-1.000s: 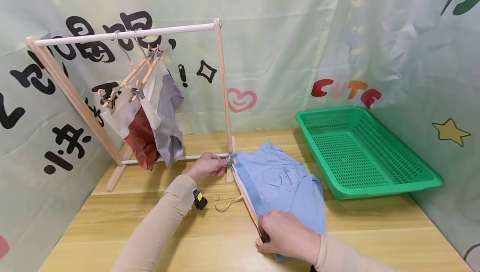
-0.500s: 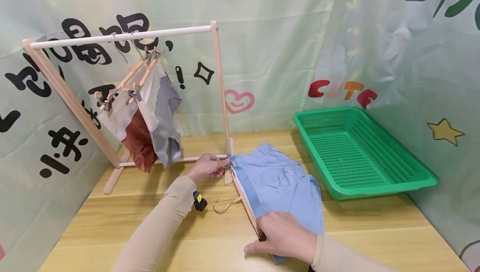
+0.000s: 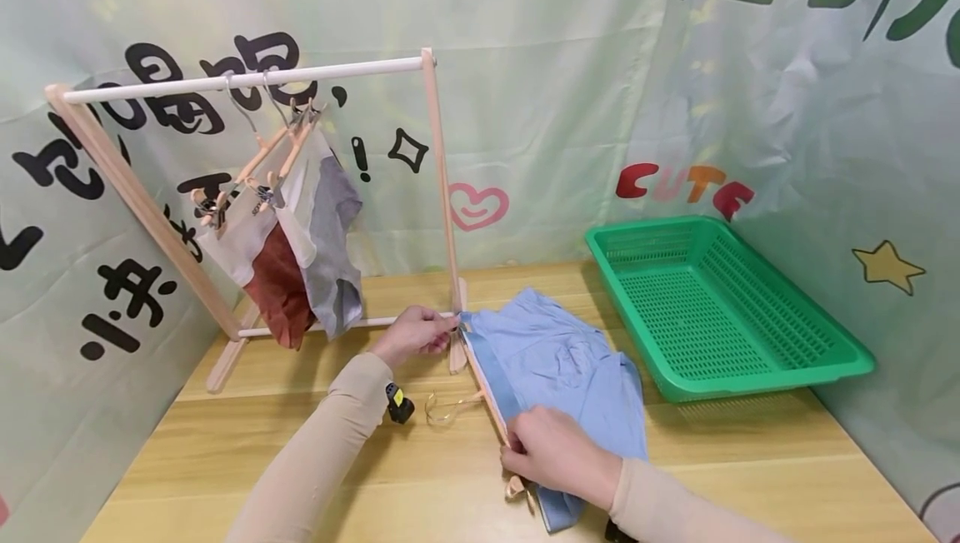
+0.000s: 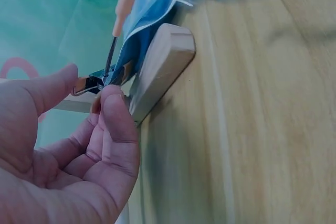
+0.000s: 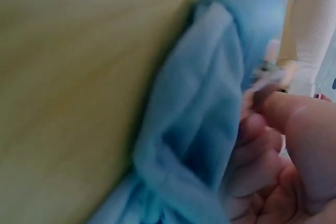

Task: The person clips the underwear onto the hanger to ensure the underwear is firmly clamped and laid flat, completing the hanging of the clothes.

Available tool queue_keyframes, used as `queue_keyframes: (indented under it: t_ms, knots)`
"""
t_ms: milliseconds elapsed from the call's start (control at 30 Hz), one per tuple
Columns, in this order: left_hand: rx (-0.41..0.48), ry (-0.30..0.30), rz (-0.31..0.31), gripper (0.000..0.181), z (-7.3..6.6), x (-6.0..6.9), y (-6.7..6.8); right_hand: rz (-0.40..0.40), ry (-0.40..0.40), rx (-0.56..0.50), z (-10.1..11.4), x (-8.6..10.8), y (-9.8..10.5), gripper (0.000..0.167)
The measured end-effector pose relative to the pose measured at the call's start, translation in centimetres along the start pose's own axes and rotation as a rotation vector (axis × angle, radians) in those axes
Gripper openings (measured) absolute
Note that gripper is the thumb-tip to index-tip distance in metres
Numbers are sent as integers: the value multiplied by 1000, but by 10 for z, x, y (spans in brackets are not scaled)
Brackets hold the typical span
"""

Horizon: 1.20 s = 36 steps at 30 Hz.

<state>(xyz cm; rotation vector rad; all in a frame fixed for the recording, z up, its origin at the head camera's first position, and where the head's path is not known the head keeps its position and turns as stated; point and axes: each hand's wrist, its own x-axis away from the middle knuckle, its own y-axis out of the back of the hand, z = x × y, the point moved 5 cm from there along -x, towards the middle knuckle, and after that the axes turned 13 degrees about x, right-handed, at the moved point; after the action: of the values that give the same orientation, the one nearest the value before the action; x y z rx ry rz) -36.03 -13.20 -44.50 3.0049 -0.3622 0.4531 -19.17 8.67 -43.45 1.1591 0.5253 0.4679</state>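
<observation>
Light blue underpants [image 3: 562,360] lie on the table, with their waistband along a wooden clip hanger [image 3: 491,406]. My left hand [image 3: 416,331] pinches the clip [image 4: 97,81] at the hanger's far end between thumb and fingers; the waistband's corner is at that clip. Over the hanger's near part, my right hand [image 3: 562,453] has curled fingers gripping the hanger bar by the waistband. The near clip [image 3: 516,489] shows just below this hand. Folded blue cloth hangs beside the right fingers in the blurred right wrist view. The hanger's metal hook [image 3: 442,408] points left.
A wooden rack [image 3: 438,176] at the left bears two clip hangers with a red-brown and white garment [image 3: 281,285] and a grey one [image 3: 333,235]. A green basket [image 3: 750,385] stands at the right. Near the left wrist lies a small black object [image 3: 399,403].
My right hand has shifted up along the hanger from its near end, uncovering the near clip and the waistband's near corner. The hook has tilted slightly. My left hand stays at the far clip.
</observation>
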Motion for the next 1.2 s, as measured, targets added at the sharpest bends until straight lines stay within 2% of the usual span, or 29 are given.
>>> queue_keyframes:
  t_ms: [333,533,633,767,967,1200]
  knots:
    - [-8,-40,-26,30,-16,6,-4,-73,-1,-65,-5,6,19,33]
    - [-54,-138,-29,24,-25,14,-1,-69,-32,-123,-6,8,28,31]
    - [-77,-176,-42,25,-30,19,3,-66,-38,-136,-6,10,33,33]
    - [-99,-197,-59,28,-33,25,10,-69,-38,-143,-4,13,41,34]
    - [-142,-222,-65,27,-29,36,25,-97,-19,-161,0,18,56,30]
    - [-183,-250,-90,27,-24,51,48,-139,7,-162,7,24,77,28]
